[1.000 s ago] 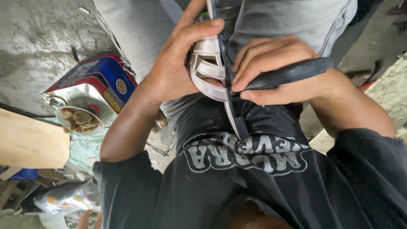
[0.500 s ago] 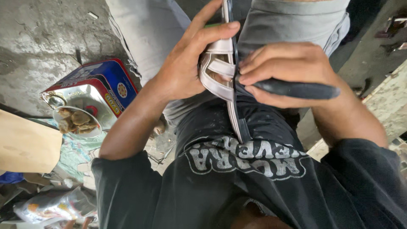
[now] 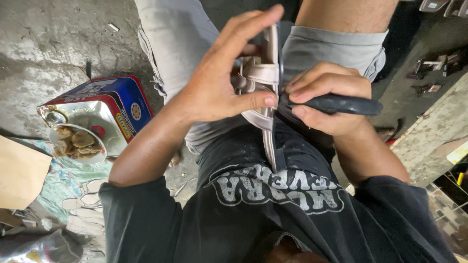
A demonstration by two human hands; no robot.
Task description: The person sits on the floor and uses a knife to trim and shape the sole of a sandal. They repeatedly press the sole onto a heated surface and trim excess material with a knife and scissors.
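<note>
We look straight down at our own lap, seated over a rough concrete floor [image 3: 34,44]. Compared with a second ago, our left hand [image 3: 214,87] has shifted: its fingers [image 3: 253,24], then curled over the top of the pale strappy sandal [image 3: 261,78], are now stretched upward and spread, with the thumb pressed flat across a strap. The sandal itself stands more upright, on edge between our knees, its thin sole running down toward our black shirt. Our right hand [image 3: 326,97] has stayed closed around a dark tool handle [image 3: 341,104], whose working end meets the sandal's edge just beside the left thumb; we cannot see the tip itself. We judge that the looser, repositioned left hold exposes a fresh stretch of the sole's edge to the tool.

Counting what shows: one sandal, one tool, two hands. On the floor to our left sits one blue and red metal tin [image 3: 102,114], one small bowl [image 3: 78,143] holding several brownish lumps resting on it, and one tan cardboard sheet [image 3: 17,173] near the edge.
</note>
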